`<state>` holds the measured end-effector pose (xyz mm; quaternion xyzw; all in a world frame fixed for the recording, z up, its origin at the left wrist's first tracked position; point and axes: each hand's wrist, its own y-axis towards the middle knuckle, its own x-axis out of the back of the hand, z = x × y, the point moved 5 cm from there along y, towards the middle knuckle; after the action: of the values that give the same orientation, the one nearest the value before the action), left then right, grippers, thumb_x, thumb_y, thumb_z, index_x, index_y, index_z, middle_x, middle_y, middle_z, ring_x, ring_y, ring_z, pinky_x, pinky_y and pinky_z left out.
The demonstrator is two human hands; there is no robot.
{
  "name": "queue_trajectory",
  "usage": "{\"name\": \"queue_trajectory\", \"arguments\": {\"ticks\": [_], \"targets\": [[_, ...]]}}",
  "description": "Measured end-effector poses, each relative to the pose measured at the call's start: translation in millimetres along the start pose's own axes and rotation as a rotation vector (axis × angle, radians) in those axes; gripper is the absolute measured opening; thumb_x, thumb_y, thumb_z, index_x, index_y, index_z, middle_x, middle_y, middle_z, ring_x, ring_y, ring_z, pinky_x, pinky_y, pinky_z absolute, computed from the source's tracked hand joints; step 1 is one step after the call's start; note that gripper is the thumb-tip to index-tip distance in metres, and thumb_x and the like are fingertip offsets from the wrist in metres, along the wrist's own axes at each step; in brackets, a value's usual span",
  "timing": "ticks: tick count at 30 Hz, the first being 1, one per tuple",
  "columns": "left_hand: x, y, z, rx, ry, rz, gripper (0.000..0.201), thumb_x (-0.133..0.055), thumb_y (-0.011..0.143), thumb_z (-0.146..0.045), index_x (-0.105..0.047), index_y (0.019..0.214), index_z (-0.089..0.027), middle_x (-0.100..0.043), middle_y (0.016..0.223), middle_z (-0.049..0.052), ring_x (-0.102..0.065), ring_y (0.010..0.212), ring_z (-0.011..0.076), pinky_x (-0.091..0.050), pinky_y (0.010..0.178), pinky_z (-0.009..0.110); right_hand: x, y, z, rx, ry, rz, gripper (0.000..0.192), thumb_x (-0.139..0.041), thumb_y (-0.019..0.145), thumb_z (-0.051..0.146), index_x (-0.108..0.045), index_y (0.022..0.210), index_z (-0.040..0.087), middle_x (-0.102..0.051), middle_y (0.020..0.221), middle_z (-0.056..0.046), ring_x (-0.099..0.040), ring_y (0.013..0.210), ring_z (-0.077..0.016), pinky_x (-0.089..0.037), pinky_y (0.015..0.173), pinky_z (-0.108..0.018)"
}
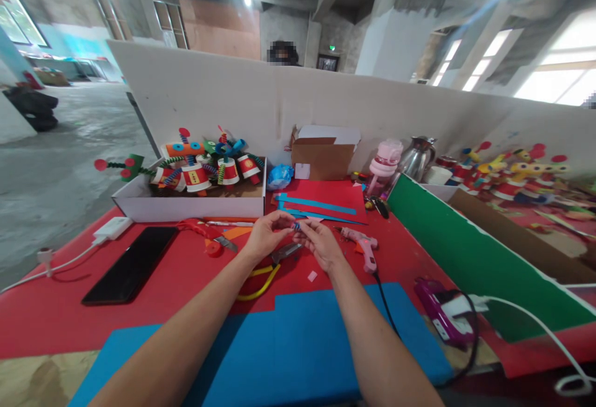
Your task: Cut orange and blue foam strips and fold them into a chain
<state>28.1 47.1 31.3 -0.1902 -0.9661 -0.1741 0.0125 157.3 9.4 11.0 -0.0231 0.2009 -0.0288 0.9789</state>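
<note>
Both hands pinch one small blue piece, mid-assembly.

Left hand (266,233) and right hand (320,242) meet, each grip pressed on the small blue piece (296,226) just above the yellow-handled pliers (265,270). Behind the pliers, a white box (186,207) already holds many finished cup figures (205,171); glue gun (365,247) lies right of them. No legible writing.

Two bare forearms run from lower frame to centre, no sleeves, watch or rings visible. Left hand (265,237), right hand (319,244), no gloves.
</note>
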Motion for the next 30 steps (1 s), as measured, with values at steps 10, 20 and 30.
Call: {"name": "queue_trajectory", "arguments": {"ticks": [10, 20, 30], "targets": [[0.1, 0, -2, 0.005, 0.144, -0.008, 0.025, -0.070, 0.063, -0.026, -0.067, 0.087, -0.018, -0.066, 0.076, 0.001, -0.059, 0.070, 0.0142, -0.047, 0.067, 0.026, -1, -1, -1, -0.014, -0.020, -0.006, 0.035, -0.081, 0.058, 0.037, -0.066, 0.082, 0.018, -0.071, 0.072, 0.000, -0.065, 0.065, -0.0123, -0.051, 0.066, -0.026], [0.8, -1, -1, 0.016, 0.166, -0.018, 0.019, -0.069, 0.064, -0.028, -0.067, 0.081, -0.018, -0.068, 0.075, 0.001, -0.059, 0.067, 0.0142, -0.047, 0.064, 0.025, -1, -1, -2, -0.014, -0.028, 0.040, 0.031, -0.079, 0.062, 0.035, -0.066, 0.085, 0.018, -0.071, 0.073, -0.001, -0.065, 0.063, -0.0119, -0.052, 0.065, -0.026], [-18.1, -10, -21, -0.259, 0.602, 0.395, 0.010, -0.060, 0.076, -0.021, -0.068, 0.070, -0.020, -0.062, 0.070, 0.003, -0.054, 0.071, 0.0172, -0.041, 0.067, 0.029, 26, 8, 16, 0.167, 0.122, -0.209, 0.025, -0.080, 0.061, 0.030, -0.065, 0.079, 0.020, -0.067, 0.073, 0.002, -0.061, 0.063, -0.0101, -0.053, 0.068, -0.026]]}}
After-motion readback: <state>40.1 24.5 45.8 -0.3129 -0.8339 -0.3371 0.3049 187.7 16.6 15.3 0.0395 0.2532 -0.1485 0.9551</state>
